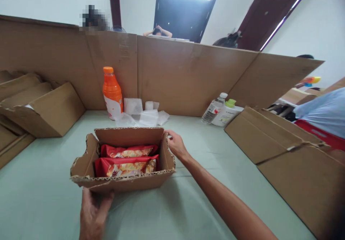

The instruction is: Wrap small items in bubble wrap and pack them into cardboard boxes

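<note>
In the middle of the pale green table sits a small open cardboard box, its flaps folded out and its torn corrugated edges showing. Inside it lie two red snack packets, one behind the other, filling most of the bottom. The left hand rests against the box's near wall at its lower left, fingers spread along the cardboard and thumb up against it, so it steadies the box rather than closes around anything. The right hand reaches to the far right corner of the box, its fingers curled over the top of the right flap; whether they pinch something small there cannot be told.

Behind the box, near the tall cardboard partition, stands an orange drink bottle upright, and just beside it lies a heap of white foam wrapping. Farther right, a clear water bottle leans against a white bottle with a green cap. Flattened cardboard boxes are stacked at the left edge, and larger folded cartons lie at the right. Beyond those, a person's light blue sleeve shows
</note>
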### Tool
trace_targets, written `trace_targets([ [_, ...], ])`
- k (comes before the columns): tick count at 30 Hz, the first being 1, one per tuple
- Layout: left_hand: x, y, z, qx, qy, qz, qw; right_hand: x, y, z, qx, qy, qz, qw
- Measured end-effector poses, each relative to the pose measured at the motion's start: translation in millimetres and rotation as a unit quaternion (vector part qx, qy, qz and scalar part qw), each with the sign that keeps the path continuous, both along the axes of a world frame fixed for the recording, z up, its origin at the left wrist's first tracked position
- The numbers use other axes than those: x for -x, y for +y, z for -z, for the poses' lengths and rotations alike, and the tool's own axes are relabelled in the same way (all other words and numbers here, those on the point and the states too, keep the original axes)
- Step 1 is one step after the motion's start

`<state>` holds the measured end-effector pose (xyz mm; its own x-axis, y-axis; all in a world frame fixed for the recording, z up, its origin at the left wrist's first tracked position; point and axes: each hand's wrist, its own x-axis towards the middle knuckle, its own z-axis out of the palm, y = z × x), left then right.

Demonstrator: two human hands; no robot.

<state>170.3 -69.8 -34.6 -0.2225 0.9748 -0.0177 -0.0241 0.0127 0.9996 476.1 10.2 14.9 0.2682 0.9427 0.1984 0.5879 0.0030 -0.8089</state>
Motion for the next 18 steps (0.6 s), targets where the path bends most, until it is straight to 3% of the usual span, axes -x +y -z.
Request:
trace_targets([
  [5, -6, -1, 9.1, 0.032, 0.023, 0.001, 0.999, -2, 109, -9.4, -0.033, -0.05, 0.05, 0.997],
  [7, -4, -1, 13.1, 0.043, 0.048, 0.007, 0.998, 5, 129, -8.5, -0.046, -0.042, 0.054, 0.997],
  [9, -1, -1, 15.7, 0.052, 0.06, 0.012, 0.997, 5, 131, -9.2, -0.065, -0.021, 0.068, 0.995],
  [13, 3, 2, 17.9, 0.035, 0.043, 0.02, 0.998, -23, 83, -17.9, -0.109, 0.059, 0.123, 0.985],
  [18, 8, 9, 20.2, 0.008, 0.039, 0.024, 0.999, -54, -32, -18.5, -0.081, 0.207, 0.171, 0.96],
])
